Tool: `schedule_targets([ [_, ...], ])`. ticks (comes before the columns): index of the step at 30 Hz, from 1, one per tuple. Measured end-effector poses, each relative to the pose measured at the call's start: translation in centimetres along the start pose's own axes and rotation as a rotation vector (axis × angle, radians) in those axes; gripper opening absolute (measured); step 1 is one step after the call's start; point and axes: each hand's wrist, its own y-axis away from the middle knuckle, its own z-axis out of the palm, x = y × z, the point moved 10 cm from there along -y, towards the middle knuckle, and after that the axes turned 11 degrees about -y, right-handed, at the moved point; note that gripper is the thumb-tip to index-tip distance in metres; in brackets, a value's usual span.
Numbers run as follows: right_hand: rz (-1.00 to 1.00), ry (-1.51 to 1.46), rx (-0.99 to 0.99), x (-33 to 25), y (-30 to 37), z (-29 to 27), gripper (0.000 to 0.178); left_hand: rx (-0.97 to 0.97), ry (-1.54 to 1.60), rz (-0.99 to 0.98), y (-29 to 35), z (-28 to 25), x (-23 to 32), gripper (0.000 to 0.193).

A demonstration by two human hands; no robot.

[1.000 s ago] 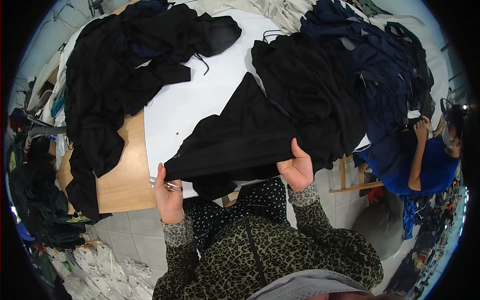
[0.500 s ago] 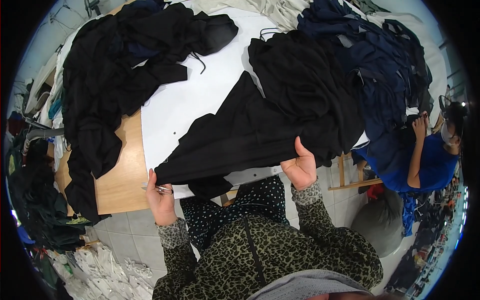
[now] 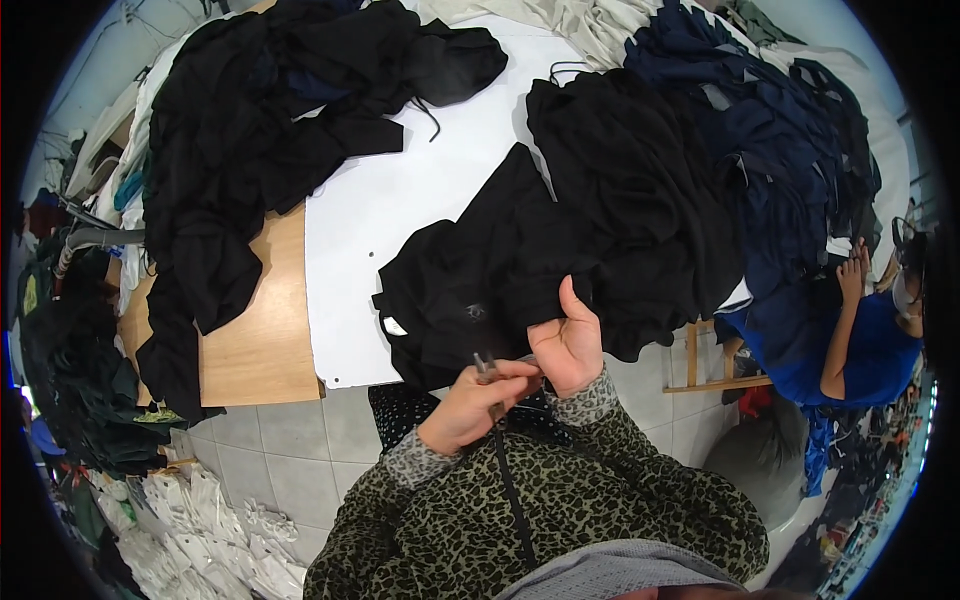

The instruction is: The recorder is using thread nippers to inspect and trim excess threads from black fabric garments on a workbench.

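We look down on a broad worktop (image 3: 340, 245), white sheeting over pale wood, where dark clothing lies in heaps. Along the left side, we see a long heap of black clothing (image 3: 215, 190) spilling over the bare wood toward the near edge, a drawn cord trailing from it onto the white. On the far right, a navy heap (image 3: 770, 130) slumps beside a rounded black bundle (image 3: 625, 160). Just left of that bundle, at the near edge in front of the wearer, we find the black garment (image 3: 510, 235) being handled, its far end narrowing to a point on the sheeting.

Beyond the worktop at right, a co-worker (image 3: 870, 340) in a blue top has a hand at dark cloth. We make out a grey bag (image 3: 755, 450) on the floor below, and a wooden frame (image 3: 705, 382) nearby.

Above the wearer's leopard-patterned jacket, the right grip (image 3: 567, 345) meets the garment's near edge, thumb raised; its fingers are partly hidden, and we cannot tell whether it is closed on the cloth. The left grip (image 3: 465, 405) is curled around small metal scissors (image 3: 484, 366), tips pointing away from the body, its fingertips close by the right palm. Near those tips, we spot a small pale mark (image 3: 476, 313) on the garment.
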Motion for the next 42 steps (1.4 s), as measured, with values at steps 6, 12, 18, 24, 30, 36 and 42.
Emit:
schedule_targets([
  [6, 0.007, 0.153, -0.055, 0.9, 1.3, 1.6, 0.039, 0.18, 0.247, 0.158, -2.0, 0.2, 2.5, 0.023],
  [12, 0.04, -0.048, -0.155, 1.4, 1.9, 2.9, 0.038, 0.374, 0.547, 0.449, -1.4, -3.3, 8.5, 0.025],
  [18, 0.139, -0.149, 0.024, -1.7, 1.1, 0.1, 0.047, 0.525, 0.551, 0.422, 1.6, -7.7, 9.3, 0.033],
  [24, 0.184, -0.223, 0.052, -1.5, 1.2, -0.5, 0.046, 0.575, 0.579, 0.404, 3.1, -10.1, 8.6, 0.034],
  [30, 0.288, -0.241, -0.015, -1.0, 1.0, -0.8, 0.048, 0.589, 0.597, 0.415, 4.0, -11.6, 8.2, 0.034],
  [36, 0.223, -0.249, 0.056, -2.0, 0.8, -1.1, 0.049, 0.598, 0.622, 0.419, 4.2, -12.5, 7.7, 0.034],
  [42, 0.043, -0.212, -0.153, -7.5, 0.4, 0.3, 0.046, 0.697, 0.619, 0.533, 6.7, -16.4, 8.3, 0.036],
])
